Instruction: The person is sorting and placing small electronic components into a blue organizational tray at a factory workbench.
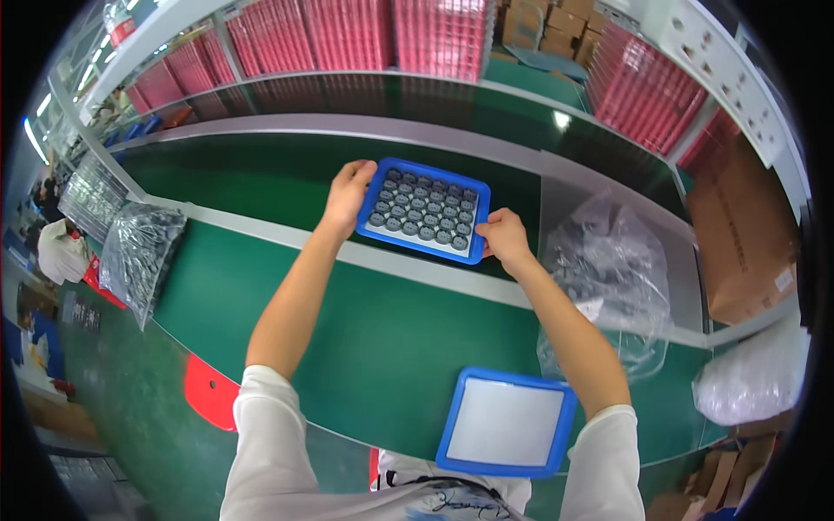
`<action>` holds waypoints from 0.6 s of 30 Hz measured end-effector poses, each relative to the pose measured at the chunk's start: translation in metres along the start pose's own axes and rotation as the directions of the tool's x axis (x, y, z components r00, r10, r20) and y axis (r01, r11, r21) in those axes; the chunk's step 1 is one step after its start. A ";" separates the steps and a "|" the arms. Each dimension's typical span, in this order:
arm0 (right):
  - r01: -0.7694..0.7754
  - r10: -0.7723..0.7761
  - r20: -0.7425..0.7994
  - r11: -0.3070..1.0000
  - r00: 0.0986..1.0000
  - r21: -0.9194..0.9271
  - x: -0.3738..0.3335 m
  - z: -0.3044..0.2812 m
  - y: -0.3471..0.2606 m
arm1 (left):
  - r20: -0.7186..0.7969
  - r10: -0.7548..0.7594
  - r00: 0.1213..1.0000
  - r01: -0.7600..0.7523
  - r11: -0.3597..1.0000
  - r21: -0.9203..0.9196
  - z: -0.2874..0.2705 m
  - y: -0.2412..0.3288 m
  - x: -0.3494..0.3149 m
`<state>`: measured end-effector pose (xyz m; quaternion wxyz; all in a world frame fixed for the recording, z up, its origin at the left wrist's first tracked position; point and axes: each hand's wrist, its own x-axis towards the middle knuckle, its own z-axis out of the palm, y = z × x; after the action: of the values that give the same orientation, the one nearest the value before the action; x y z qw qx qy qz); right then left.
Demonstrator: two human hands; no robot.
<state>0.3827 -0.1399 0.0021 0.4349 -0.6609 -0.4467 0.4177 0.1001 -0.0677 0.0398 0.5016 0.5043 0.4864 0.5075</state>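
Between my two hands is a blue-rimmed tray [375,227] with a white bottom, over the dark green strip beyond the pale rail. Rows of small round dark grey parts [426,207] fill it. My left hand [349,195] grips the tray's left edge, its thumb on the rim. At the right edge, my right hand [504,236] pinches the rim near the near corner. Whether the tray rests on the strip or hangs just above it, I cannot tell. A second blue tray [508,421], with a bare white bottom, lies at the table's front edge, right of my body.
A clear plastic bag [608,269] of parts lies right of my right forearm. At the left end slumps another bag [143,252] of dark parts. A cardboard box [738,234] stands far right. Pink stacked trays [347,35] line the shelf. A red stool [208,392] is below left.
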 end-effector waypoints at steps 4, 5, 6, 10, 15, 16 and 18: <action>-0.004 -0.001 -0.033 0.988 0.999 -0.154 0.044 0.034 0.003 | 0.007 0.033 0.999 -0.034 0.999 0.040 -0.020 -0.043 0.058; 0.011 -0.017 -0.039 0.988 0.999 -0.155 0.050 0.039 0.004 | 0.002 0.027 1.000 -0.027 0.999 0.042 -0.022 -0.047 0.062; 0.026 -0.033 -0.042 0.988 0.999 -0.155 0.054 0.043 0.007 | -0.006 0.020 1.000 -0.020 0.999 0.045 -0.022 -0.051 0.066; 0.252 -0.270 0.145 0.959 0.952 0.130 0.017 0.020 0.025 | -0.036 0.089 0.995 -0.082 0.982 0.169 -0.040 -0.085 0.075; 0.051 -0.044 0.175 0.998 0.984 -0.039 -0.216 -0.158 -0.025 | 0.061 0.336 0.940 -0.327 0.831 0.450 0.043 -0.010 0.031; -0.008 0.017 0.080 0.995 0.997 -0.104 -0.222 -0.187 0.017 | 0.173 0.270 0.947 -0.319 0.854 0.410 0.063 0.007 0.017; -0.066 0.068 0.006 0.986 0.998 -0.151 -0.209 -0.233 0.097 | 0.387 0.409 0.826 -0.518 0.822 0.237 0.119 0.014 0.003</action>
<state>0.5708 -0.4081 0.0080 0.3668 -0.7041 -0.4572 0.4007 0.2190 -0.0663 0.0557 0.3408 0.7606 0.3376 0.4375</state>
